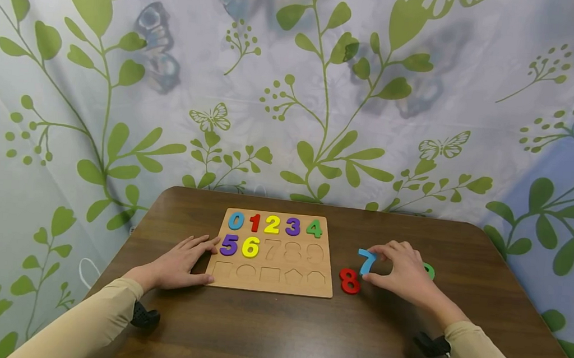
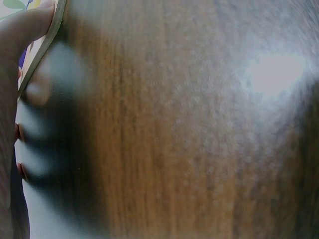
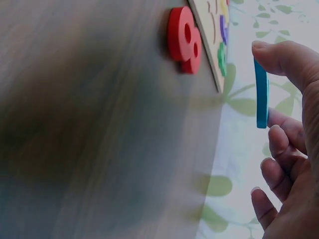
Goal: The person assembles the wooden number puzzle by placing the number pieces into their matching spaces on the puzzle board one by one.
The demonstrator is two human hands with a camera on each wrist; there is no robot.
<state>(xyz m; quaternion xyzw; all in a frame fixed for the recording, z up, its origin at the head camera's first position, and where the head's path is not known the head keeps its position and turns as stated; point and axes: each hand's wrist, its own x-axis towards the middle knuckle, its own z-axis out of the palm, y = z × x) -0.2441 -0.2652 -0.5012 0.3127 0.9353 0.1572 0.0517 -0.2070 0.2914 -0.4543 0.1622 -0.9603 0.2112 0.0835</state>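
Observation:
My right hand pinches a blue number 7 between thumb and fingers, above the table right of the wooden number board. In the right wrist view the 7 appears edge-on, held up off the tabletop. Just left of that hand lies a red number 8, and a green piece shows partly behind the hand. My left hand rests at the board's left edge, fingers spread, its thumb touching the edge.
Coloured numbers 0 to 6 sit in the board's top and middle rows, including the yellow 6. Outlined recesses for 7, 8, 9 and several shapes show bare wood. A patterned curtain hangs behind the brown table.

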